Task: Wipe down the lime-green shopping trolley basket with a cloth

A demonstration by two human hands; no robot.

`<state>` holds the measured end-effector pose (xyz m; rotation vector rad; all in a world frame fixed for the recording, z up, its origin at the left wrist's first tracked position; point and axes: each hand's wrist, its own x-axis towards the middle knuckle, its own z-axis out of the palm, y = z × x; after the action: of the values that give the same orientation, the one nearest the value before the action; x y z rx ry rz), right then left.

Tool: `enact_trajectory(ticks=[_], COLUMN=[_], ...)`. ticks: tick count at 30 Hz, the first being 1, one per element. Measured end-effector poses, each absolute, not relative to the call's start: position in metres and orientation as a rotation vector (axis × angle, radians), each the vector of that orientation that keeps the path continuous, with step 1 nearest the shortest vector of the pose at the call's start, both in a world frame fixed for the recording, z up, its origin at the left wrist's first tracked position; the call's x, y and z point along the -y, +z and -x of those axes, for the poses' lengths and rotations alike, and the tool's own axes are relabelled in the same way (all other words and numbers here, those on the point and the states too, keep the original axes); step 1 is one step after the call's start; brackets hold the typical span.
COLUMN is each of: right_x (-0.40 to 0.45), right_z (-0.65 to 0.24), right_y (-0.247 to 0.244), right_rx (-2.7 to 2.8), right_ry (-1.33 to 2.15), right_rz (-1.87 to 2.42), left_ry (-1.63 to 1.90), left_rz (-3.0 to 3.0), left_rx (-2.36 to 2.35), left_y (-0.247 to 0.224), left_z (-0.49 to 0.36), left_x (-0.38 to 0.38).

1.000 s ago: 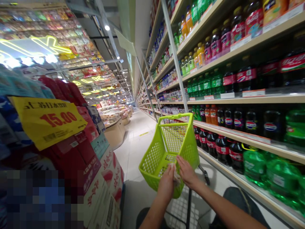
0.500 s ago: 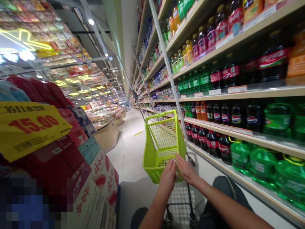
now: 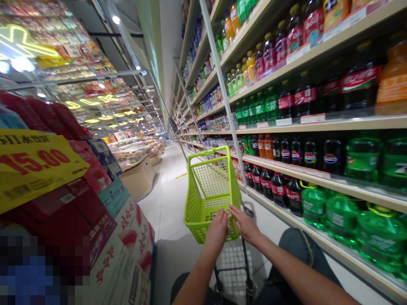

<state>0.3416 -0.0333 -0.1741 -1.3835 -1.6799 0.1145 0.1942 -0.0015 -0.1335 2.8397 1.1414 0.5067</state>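
Note:
In front of my knees a lime-green shopping basket (image 3: 210, 201) with lattice walls and a raised handle sits on a wheeled cart frame (image 3: 233, 269). Over its near right corner my left hand (image 3: 219, 224) and my right hand (image 3: 243, 222) come close together, fingers bent and drawn in. Between the fingertips there seems to be something small and pale; I cannot make out what it is. The basket's near rim is partly hidden behind the hands.
Shelves on the right hold soda bottles, with large green bottles (image 3: 341, 216) at the bottom. Stacked cartons (image 3: 127, 237) and a yellow price sign (image 3: 34, 165) crowd the left. A pale tiled aisle (image 3: 170, 169) runs ahead past display bins (image 3: 136, 176).
The basket, hands and surroundings sit slightly farther left in the picture. Both hands stay together at the basket's near corner with fingers drawn in.

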Motion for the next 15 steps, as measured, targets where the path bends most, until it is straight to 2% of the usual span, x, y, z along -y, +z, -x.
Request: enact_trajectory(ticks=[5,11,15], right_x=[0.04,0.05,0.058], right_z=[-0.341,-0.344,-0.357], right_y=[-0.178,-0.189,-0.19], right_rx=[1.65,1.584,1.591], right_ry=[0.128,0.097,0.062], right_rz=[1.353,1.328,1.315], left_ry=[0.545,0.588,0.598], left_rz=[-2.662,-2.673,-2.658], left_rx=[-1.466,-1.248,-1.22], left_y=[-0.117,-0.124,-0.13], left_z=[-0.145,-0.207,-0.184], left_x=[-0.007,0.02,0.015])
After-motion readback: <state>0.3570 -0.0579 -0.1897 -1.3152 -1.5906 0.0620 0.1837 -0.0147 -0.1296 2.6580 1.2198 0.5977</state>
